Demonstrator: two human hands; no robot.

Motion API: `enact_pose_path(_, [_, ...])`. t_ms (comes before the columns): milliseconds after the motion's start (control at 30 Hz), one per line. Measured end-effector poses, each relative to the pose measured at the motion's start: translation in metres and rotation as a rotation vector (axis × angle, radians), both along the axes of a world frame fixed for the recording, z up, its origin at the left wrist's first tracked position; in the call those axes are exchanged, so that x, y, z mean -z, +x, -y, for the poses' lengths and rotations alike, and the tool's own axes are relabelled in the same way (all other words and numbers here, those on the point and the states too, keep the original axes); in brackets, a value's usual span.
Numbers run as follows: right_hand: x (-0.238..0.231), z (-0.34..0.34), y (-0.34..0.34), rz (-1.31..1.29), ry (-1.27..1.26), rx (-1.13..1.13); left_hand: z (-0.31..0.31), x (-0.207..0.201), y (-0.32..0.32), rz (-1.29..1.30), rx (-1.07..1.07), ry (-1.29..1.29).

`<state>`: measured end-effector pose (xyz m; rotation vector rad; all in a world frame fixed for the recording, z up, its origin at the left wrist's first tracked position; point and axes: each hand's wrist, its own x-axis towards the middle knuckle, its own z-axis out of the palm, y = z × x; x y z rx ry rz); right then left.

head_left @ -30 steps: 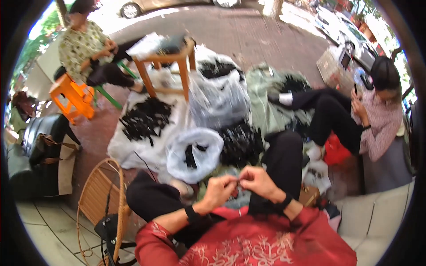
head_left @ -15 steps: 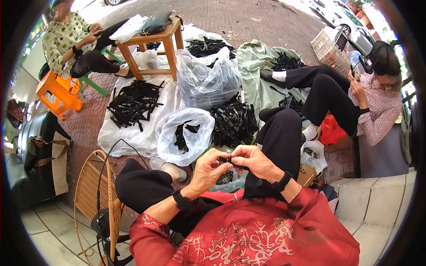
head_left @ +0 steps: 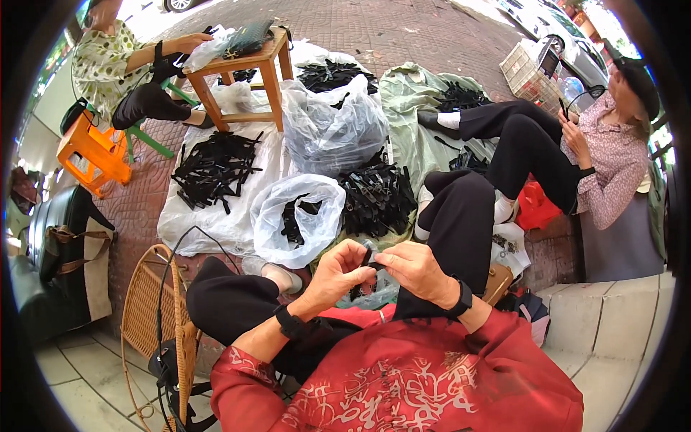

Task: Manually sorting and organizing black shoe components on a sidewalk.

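Observation:
Between my two hands, above my lap, is a short black strap. The fingers of my left hand pinch it from one side. My right hand closes on its other side, back of the hand upward. The exact grip points are partly covered by the fingers. Below the hands lies a clear plastic bag, its contents mostly hidden. Just beyond stand an open white plastic bag with black pieces inside and a heap of black straps with buckles.
A wicker chair is at my left. Ahead are a large clear bag, another strap pile and a wooden stool. One person sits far left, another at right, holding a thin black piece.
The strap has swung from lying sideways to more upright between my fingers, and my right hand has turned over it. The person at left has reached toward the stool; the person at right has raised their head.

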<state>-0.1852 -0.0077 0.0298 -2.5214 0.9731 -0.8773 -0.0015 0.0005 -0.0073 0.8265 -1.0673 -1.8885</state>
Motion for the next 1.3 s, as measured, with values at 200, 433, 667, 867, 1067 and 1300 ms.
enact_pose_path(200, [-0.002,0.002,-0.01,0.005,-0.102,0.015,0.004,-0.01,0.006,-0.362,0.185,0.575])
enact_pose_path(433, [-0.002,0.008,-0.02,0.035,-0.153,-0.052,-0.009,-0.011,0.0,-0.37,0.174,0.483])
enact_pose_path(667, [0.0,0.012,-0.022,0.136,0.02,-0.062,-0.006,-0.005,-0.006,-0.389,0.336,0.501])
enact_pose_path(867, [-0.011,0.013,-0.012,0.292,0.324,0.212,0.001,0.002,-0.007,-0.361,0.125,0.366])
enact_pose_path(1067, [0.003,0.0,0.008,0.895,1.104,0.293,0.011,0.001,-0.008,-0.194,-0.107,0.166])
enact_pose_path(1300, [0.008,0.001,0.015,1.207,1.286,0.312,0.014,-0.01,-0.018,0.114,-0.169,-0.075])
